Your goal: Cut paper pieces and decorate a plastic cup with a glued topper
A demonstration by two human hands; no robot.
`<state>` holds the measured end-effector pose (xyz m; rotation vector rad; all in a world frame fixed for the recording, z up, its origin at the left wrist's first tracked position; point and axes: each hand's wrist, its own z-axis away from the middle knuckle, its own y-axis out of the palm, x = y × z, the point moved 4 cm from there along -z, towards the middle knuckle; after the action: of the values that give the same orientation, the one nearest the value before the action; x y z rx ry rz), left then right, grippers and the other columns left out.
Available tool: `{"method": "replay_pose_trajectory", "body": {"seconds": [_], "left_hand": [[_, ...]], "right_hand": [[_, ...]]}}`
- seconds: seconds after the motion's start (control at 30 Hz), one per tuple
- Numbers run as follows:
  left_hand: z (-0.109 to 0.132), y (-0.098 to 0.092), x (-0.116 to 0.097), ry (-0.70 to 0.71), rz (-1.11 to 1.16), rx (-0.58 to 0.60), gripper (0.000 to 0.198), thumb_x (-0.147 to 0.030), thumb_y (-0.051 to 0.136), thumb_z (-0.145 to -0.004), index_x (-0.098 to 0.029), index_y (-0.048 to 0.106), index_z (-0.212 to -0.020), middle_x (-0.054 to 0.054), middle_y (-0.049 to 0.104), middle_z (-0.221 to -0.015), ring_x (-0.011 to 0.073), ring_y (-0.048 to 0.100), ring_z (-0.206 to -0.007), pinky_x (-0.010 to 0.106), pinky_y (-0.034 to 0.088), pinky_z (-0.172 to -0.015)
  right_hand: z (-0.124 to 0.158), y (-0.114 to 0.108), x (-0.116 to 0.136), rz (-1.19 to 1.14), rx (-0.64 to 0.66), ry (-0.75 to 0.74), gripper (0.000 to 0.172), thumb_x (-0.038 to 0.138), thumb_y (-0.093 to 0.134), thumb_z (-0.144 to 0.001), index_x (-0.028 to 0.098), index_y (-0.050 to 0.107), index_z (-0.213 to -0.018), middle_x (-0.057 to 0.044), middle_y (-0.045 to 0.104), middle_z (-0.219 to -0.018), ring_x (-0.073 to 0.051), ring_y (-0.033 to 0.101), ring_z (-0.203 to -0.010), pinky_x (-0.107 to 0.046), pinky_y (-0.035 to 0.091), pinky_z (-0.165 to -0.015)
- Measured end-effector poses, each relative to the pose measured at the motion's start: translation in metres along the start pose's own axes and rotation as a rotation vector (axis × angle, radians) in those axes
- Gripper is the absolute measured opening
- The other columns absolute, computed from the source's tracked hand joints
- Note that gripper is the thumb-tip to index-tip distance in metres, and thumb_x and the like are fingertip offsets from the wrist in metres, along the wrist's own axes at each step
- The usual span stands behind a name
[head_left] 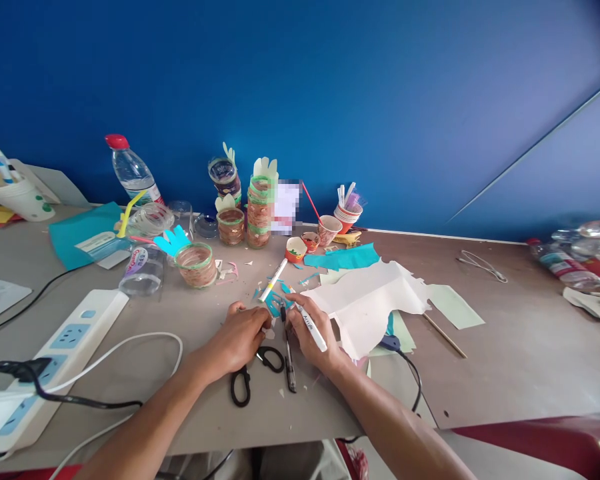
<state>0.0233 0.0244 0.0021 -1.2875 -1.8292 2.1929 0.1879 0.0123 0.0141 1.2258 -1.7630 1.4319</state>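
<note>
My right hand (313, 330) is closed around a white marker (311, 328), whose far end points toward small blue paper scraps (275, 303). My left hand (247, 330) rests on the table beside the scraps, its fingers curled; what they hold, if anything, is hidden. Black-handled scissors (241, 387) lie partly beneath my left hand. Between the hands is a dark pen (289, 353). Another white marker (273, 280) with a yellow band lies just beyond the scraps.
Twine-wrapped cups (196, 270) with paper shapes stand behind my left hand. A large white paper sheet (370, 300) lies to the right, near a wooden stick (445, 335). At left are a power strip (100, 310), cables and a plastic bottle (133, 170). Paper cups (329, 230) stand farther back.
</note>
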Motion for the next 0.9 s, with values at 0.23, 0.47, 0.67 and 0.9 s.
{"method": "replay_pose_trajectory", "body": {"seconds": [0.23,0.47,0.67,0.9], "left_hand": [[-0.004,-0.025,0.015,-0.175,0.473,-0.146,0.012,-0.032,0.056,-0.08,-0.02,0.058,-0.083,-0.001,0.062,-0.076,0.0156,0.056,-0.072,0.027,0.044,-0.068],[-0.006,-0.045,0.043,-0.215,0.821,-0.465,0.03,-0.042,0.068,-0.069,-0.018,0.056,-0.081,-0.001,0.056,-0.073,0.0118,0.051,-0.066,0.024,0.041,-0.061],[-0.006,-0.049,0.052,-0.152,0.877,-0.625,0.026,-0.039,0.067,-0.07,-0.017,0.058,-0.08,-0.002,0.054,-0.067,0.0096,0.046,-0.059,0.023,0.038,-0.057],[-0.008,-0.048,0.056,-0.121,0.983,-0.708,0.029,-0.037,0.069,-0.067,-0.017,0.058,-0.084,-0.002,0.055,-0.068,0.0093,0.048,-0.057,0.023,0.04,-0.054]], "right_hand": [[-0.002,0.001,-0.001,-0.043,0.004,-0.001,0.03,0.035,0.045,-0.093,0.018,0.059,-0.114,-0.004,0.067,-0.084,-0.017,0.062,-0.072,-0.028,0.05,-0.067],[-0.001,0.008,0.015,0.175,0.078,-0.156,0.031,0.025,0.044,-0.091,0.017,0.055,-0.119,-0.008,0.069,-0.095,-0.02,0.064,-0.083,-0.031,0.05,-0.075],[-0.003,0.033,0.032,0.777,0.466,-0.24,0.046,0.011,0.051,-0.077,0.015,0.054,-0.123,-0.008,0.071,-0.082,-0.023,0.064,-0.071,-0.035,0.042,-0.075],[-0.035,0.051,0.049,1.109,0.572,-0.245,0.039,0.007,0.049,-0.076,0.016,0.056,-0.114,-0.01,0.073,-0.092,-0.023,0.068,-0.079,-0.036,0.034,-0.081]]}}
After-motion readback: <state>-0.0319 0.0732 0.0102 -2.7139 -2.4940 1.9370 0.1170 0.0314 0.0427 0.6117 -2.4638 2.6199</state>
